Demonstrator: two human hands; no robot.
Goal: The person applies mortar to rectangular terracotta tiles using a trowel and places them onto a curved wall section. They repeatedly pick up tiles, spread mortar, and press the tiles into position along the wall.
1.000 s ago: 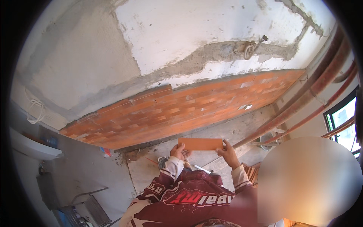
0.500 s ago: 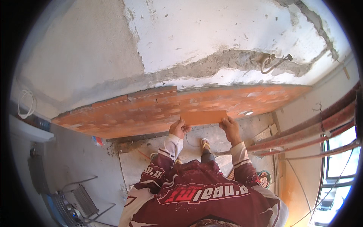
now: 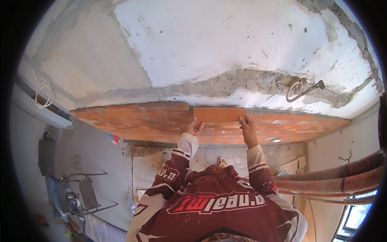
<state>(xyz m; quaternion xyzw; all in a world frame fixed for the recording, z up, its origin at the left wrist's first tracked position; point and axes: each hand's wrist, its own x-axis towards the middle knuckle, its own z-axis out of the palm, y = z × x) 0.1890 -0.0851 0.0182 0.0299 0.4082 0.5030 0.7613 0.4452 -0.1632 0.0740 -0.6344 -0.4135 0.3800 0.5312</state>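
Holding one orange tile [image 3: 219, 115] at far edge of orange wall tiling [image 3: 221, 132]: one right hand [image 3: 249, 130] clamped on its right end; one left hand [image 3: 193, 128], apart, at its near left corner, grip unclear. One white cable coil [image 3: 44, 84], left.

Two hands [image 3: 192, 128] [image 3: 249, 131], one held tile [image 3: 218, 114], one white cable coil [image 3: 37, 97], one window [image 3: 358, 213], perhaps three red pipes [image 3: 328, 185].

Head fisheye faces wall [image 3: 209, 48], downward; rim seems murky.
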